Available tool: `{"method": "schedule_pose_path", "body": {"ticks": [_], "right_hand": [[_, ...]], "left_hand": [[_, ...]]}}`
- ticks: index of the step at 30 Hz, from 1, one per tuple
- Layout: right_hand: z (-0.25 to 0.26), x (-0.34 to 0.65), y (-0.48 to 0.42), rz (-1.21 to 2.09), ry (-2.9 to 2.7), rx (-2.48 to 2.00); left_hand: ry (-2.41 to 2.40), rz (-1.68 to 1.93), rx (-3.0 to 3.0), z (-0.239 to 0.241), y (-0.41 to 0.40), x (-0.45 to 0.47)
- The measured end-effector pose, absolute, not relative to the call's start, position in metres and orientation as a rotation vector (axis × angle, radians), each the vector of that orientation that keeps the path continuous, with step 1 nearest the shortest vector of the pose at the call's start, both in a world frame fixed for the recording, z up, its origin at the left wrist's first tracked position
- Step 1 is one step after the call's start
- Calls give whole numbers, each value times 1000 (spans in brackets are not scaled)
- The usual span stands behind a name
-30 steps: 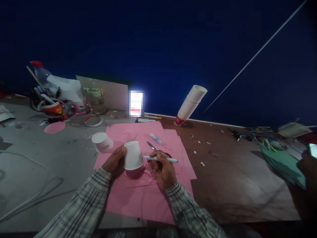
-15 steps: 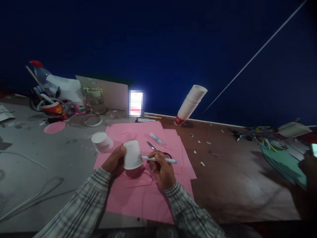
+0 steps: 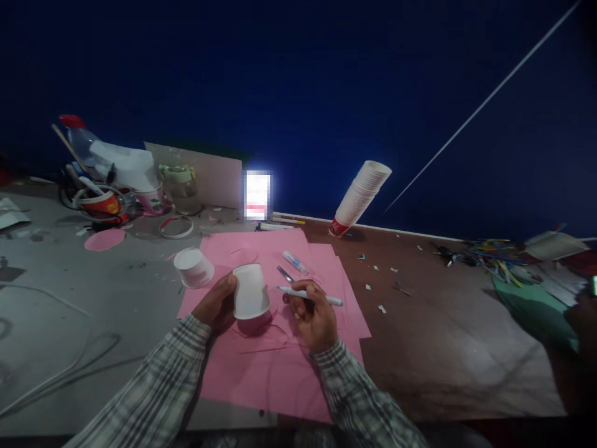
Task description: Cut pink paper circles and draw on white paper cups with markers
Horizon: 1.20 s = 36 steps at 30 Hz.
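Observation:
A white paper cup [image 3: 250, 292], rim downward and slightly tilted, is gripped by my left hand [image 3: 215, 303] from its left side. My right hand [image 3: 314, 314] pinches a pale marker pen [image 3: 303, 295], its tip pointing at the cup but a little apart from it. Beneath both hands spread pink paper sheets [image 3: 261, 379] with thin pink offcuts. Scissors [image 3: 285, 274] lie behind my right hand, which covers part of them. Beside them rests a clear glue tube [image 3: 295, 262]. Another white cup [image 3: 193, 269] stands left of my left hand.
A tall leaning stack of paper cups [image 3: 361, 198] stands by the blue wall. At back left are a jar [image 3: 180, 188], a tape roll [image 3: 176, 227] and a pen-filled cup [image 3: 100, 204]. Pipe cleaners [image 3: 494, 252] lie at right, near another person's hand [image 3: 581, 314].
My right hand has drawn the marker pen away to the right, so its tip no longer meets the cup. My left hand keeps the cup in about the same place.

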State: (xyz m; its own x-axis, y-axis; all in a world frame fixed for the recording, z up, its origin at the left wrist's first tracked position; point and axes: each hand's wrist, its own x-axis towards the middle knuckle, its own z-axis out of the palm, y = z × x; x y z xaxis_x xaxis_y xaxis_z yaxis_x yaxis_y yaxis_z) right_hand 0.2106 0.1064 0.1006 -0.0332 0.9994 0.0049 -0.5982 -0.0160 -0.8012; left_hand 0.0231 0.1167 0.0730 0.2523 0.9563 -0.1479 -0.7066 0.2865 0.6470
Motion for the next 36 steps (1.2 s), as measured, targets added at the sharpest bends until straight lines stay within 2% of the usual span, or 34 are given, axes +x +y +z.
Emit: {"method": "schedule_pose_path", "body": {"ticks": [5, 17, 25, 36], "right_hand": [[95, 209, 104, 1495, -795, -718], [88, 205, 99, 1214, -1153, -918], [78, 208, 99, 714, -1551, -931], [71, 208, 106, 402, -1828, -925]], "left_hand": [[559, 1199, 509, 71, 117, 23], [635, 1250, 533, 73, 124, 22], [637, 1286, 466, 78, 122, 30], [716, 1163, 685, 66, 119, 32]]}}
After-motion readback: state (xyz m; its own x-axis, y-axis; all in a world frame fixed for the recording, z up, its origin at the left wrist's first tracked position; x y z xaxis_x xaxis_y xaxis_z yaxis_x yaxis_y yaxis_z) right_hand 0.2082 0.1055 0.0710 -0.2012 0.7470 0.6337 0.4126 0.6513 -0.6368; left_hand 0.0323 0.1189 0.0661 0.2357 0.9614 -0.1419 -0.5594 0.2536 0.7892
